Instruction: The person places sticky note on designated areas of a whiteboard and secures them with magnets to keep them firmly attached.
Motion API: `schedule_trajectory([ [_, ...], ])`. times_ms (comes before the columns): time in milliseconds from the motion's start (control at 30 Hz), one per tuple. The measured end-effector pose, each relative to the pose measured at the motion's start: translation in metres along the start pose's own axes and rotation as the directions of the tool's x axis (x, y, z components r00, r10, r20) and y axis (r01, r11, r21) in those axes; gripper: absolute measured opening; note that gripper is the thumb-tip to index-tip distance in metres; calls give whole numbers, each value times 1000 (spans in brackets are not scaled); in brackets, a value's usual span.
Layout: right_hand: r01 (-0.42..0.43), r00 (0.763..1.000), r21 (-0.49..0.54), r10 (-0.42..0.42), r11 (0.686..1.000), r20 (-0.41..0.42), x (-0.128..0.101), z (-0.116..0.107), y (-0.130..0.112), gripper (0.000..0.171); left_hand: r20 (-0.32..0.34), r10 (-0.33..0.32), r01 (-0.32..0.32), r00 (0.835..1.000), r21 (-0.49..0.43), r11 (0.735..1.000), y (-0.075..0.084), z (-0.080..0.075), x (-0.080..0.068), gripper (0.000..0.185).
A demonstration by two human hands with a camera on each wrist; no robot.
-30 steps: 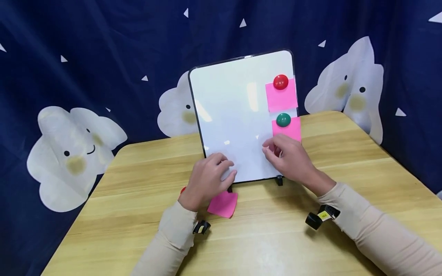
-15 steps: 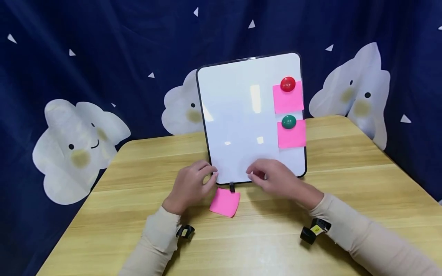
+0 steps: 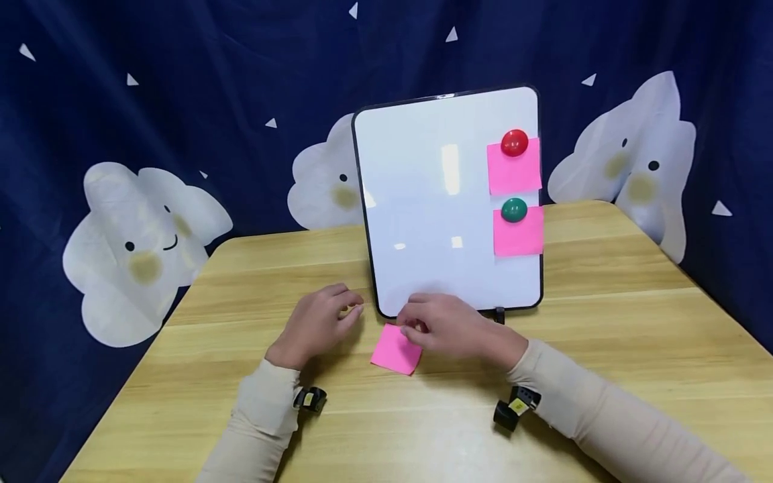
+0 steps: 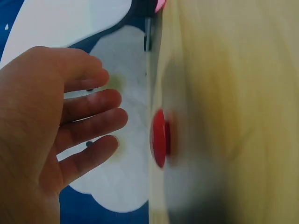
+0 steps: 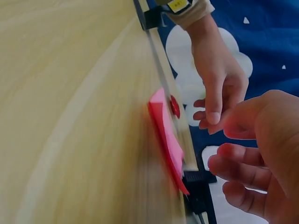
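Observation:
My right hand (image 3: 449,327) hovers at the whiteboard's lower edge, its fingertips overlapping the top right corner of a pink sticky note (image 3: 392,352) in the head view. In the right wrist view those fingers are loosely bent and apart from the note (image 5: 167,135), whose edge curls up off the table. To the left, my left hand (image 3: 317,323) is held over the table with relaxed fingers and nothing in them. Beside it a round red magnet (image 4: 159,138) lies on the tabletop, hidden in the head view by that hand.
The whiteboard (image 3: 435,201) stands tilted back on small black feet (image 3: 499,315). At its right side, a red magnet (image 3: 514,143) and a green magnet (image 3: 514,210) each hold a pink note (image 3: 519,241). A dark blue curtain (image 3: 241,54) hangs behind the wooden table (image 3: 241,282).
My right hand has come down and left from beside the lower pinned note to the loose sticky note. The left hand has drawn left, away from the board. The head view has shifted slightly.

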State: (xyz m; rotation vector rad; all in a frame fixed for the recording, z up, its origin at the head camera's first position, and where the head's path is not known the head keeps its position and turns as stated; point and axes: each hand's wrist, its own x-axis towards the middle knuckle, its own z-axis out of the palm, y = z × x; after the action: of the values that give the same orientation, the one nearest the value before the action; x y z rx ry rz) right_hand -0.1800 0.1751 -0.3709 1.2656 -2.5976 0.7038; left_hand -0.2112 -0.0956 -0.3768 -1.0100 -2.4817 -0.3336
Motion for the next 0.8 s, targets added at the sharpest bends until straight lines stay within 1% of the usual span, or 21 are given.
schedule_trajectory([
  [100,12,1000,-16,-12,1000,25,5,6,-6,16,54,-74,75,996,-5,997,-7,-2,-7,10],
  [200,26,999,-44,-24,999,30,10,12,-11,18,82,-129,130,988,-8,991,-11,-3,-13,12],
  [300,26,999,-78,-23,997,32,13,14,-12,19,87,-178,179,980,-11,984,-15,-5,-19,13],
  [400,5,998,-108,1,994,55,14,13,-13,21,88,-220,223,972,-24,975,-20,-8,-22,14],
  [500,-17,996,-138,29,990,85,14,12,-14,24,98,-243,247,965,-39,968,-24,-9,-22,16],
  [567,-25,994,-152,40,988,101,13,11,-14,25,123,-254,261,959,-40,965,-25,-10,-21,17],
  [633,-17,993,-162,36,987,116,12,12,-14,27,160,-268,277,950,-36,960,-26,-10,-22,18],
  [733,8,991,-174,15,985,132,10,14,-15,28,219,-289,301,932,-21,953,-26,-10,-24,20],
  [800,20,990,-189,7,982,139,9,16,-15,28,248,-299,312,922,-16,950,-25,-10,-25,22],
])
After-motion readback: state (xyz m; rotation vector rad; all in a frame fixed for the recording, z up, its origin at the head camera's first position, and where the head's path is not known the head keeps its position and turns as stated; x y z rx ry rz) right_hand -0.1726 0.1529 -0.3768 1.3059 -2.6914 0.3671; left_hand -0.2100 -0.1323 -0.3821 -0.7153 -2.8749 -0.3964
